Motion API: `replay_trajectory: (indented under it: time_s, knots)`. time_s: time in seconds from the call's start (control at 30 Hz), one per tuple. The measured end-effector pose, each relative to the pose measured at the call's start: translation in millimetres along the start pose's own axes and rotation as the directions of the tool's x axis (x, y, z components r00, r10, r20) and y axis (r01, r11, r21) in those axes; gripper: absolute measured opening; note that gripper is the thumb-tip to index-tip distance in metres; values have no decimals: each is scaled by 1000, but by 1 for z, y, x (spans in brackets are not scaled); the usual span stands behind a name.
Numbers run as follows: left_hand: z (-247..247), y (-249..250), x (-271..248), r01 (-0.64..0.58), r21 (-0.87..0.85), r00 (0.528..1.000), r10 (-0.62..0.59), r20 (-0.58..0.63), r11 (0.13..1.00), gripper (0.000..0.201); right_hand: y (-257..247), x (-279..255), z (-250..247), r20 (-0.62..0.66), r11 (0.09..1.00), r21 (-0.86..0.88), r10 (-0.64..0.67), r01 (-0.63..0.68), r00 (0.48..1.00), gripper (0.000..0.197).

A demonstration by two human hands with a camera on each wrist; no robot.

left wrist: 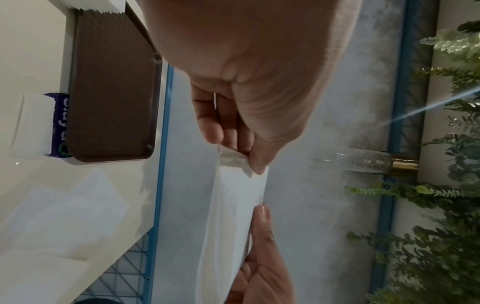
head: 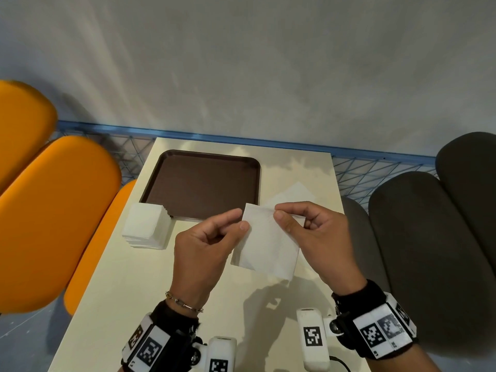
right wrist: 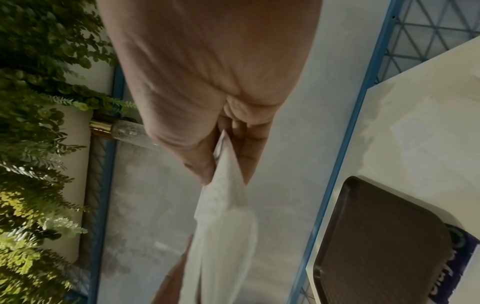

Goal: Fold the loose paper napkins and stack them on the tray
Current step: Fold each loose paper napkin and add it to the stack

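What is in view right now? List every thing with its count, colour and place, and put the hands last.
Paper napkin: one, white, held above the table by its top corners.
Rectangular plastic tray: one, dark brown, far left part of table, nothing on it.
Napkin stack: one, white, beside the tray's near left corner.
Loose napkins: count unclear, white, flat on table right of tray.
Table: one, cream.
Seat cushions: orange on left, dark grey on right.
Left hand: pinches napkin's left corner.
Right hand: pinches its right corner.
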State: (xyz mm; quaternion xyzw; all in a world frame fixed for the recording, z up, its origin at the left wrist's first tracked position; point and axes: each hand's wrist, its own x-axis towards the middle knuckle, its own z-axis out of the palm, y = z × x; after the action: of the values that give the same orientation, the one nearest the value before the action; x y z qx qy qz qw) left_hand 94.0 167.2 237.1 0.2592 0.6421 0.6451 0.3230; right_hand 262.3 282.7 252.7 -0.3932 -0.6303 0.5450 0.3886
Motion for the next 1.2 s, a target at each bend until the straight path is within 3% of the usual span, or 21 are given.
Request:
replay_trajectory:
  time_s: [0.1, 0.2, 0.33, 0.77, 0.93, 1.1, 1.2]
  knots:
    - [0, 0, 3, 58, -9, 998, -58, 8, 998, 38, 1, -1, 2, 30, 998, -68, 5, -3, 1000, 9]
    - [0, -1, 6, 109, -60, 994, -108, 18, 992, 24, 2, -2, 6, 62, 995, -98, 5, 1, 998, 10]
    - [-2, -6, 7, 88, -67, 996, -87, 10, 994, 7, 2, -3, 13, 106, 993, -121, 8, 5, 994, 9]
    - [-39, -27, 18, 144, -51, 983, -149, -109, 988, 8, 18, 15, 34, 194, 965, 51, 242, -256, 951, 26]
    - [-63, -36, 27, 153, 18, 978, -149, -148, 988, 7, 26, 16, 64, 393, 919, -25, 371, -394, 841, 50]
    - [-95, -49, 35, 174, -18, 954, -173, -244, 985, 7, 39, 19, 99, 484, 896, -155, 436, -415, 759, 42]
    - [-115, -59, 39, 193, -52, 934, -200, -297, 980, 8, 45, 21, 122, 585, 876, -211, 468, -433, 662, 46]
